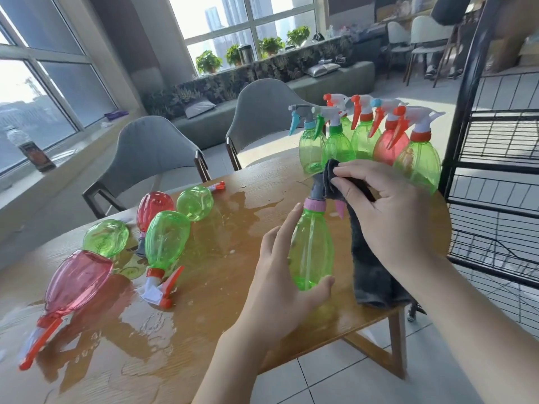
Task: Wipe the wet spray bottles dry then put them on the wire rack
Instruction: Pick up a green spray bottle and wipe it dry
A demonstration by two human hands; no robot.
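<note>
My left hand [280, 275] grips a green spray bottle [310, 246] with a pink collar, held upright above the table edge. My right hand [388, 211] holds a dark grey cloth [370, 266] wrapped over the bottle's spray head, which is mostly hidden; the cloth's tail hangs down beside the bottle. Several wet bottles, green and red, lie on the wooden table [204, 287] at the left, among them a green one [166, 239] and a pink one [77, 282]. Several upright bottles [338, 147] stand in a group at the table's far right. The black wire rack [495, 158] stands to the right.
Puddles of water [250, 211] spread over the table's middle and left. Two grey chairs [151, 158] stand behind the table. A window sill with a bottle [32, 150] runs along the left. Tiled floor lies below the table's near right corner.
</note>
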